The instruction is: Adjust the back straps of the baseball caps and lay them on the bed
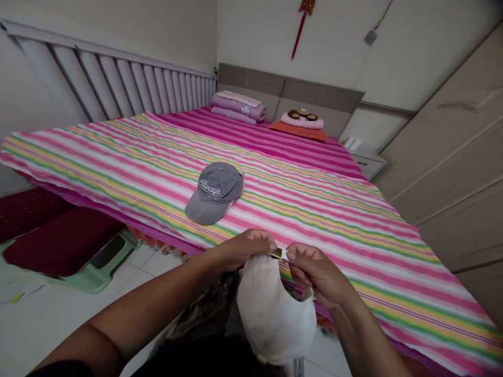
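A white cap [271, 309] hangs in front of me with its back opening and strap uppermost. My left hand [251, 246] pinches the strap end beside a brass-coloured buckle [276, 253]. On the other side, my right hand [314, 267] is closed on the strap's short white end, thumb and forefinger together. The cap's crown droops below both hands, past the edge of the bed. Beyond my left hand, a grey cap [218, 188] with white "Always" lettering lies on the striped sheet [334, 209], its brim towards me.
Folded purple bedding [239, 107] and a pink pillow with a bear's face [302, 119] lie near the headboard [291, 94]. Dark red padded stools [66, 241] stand at the left. A wardrobe [451, 152] and a nightstand [367, 162] are at the right.
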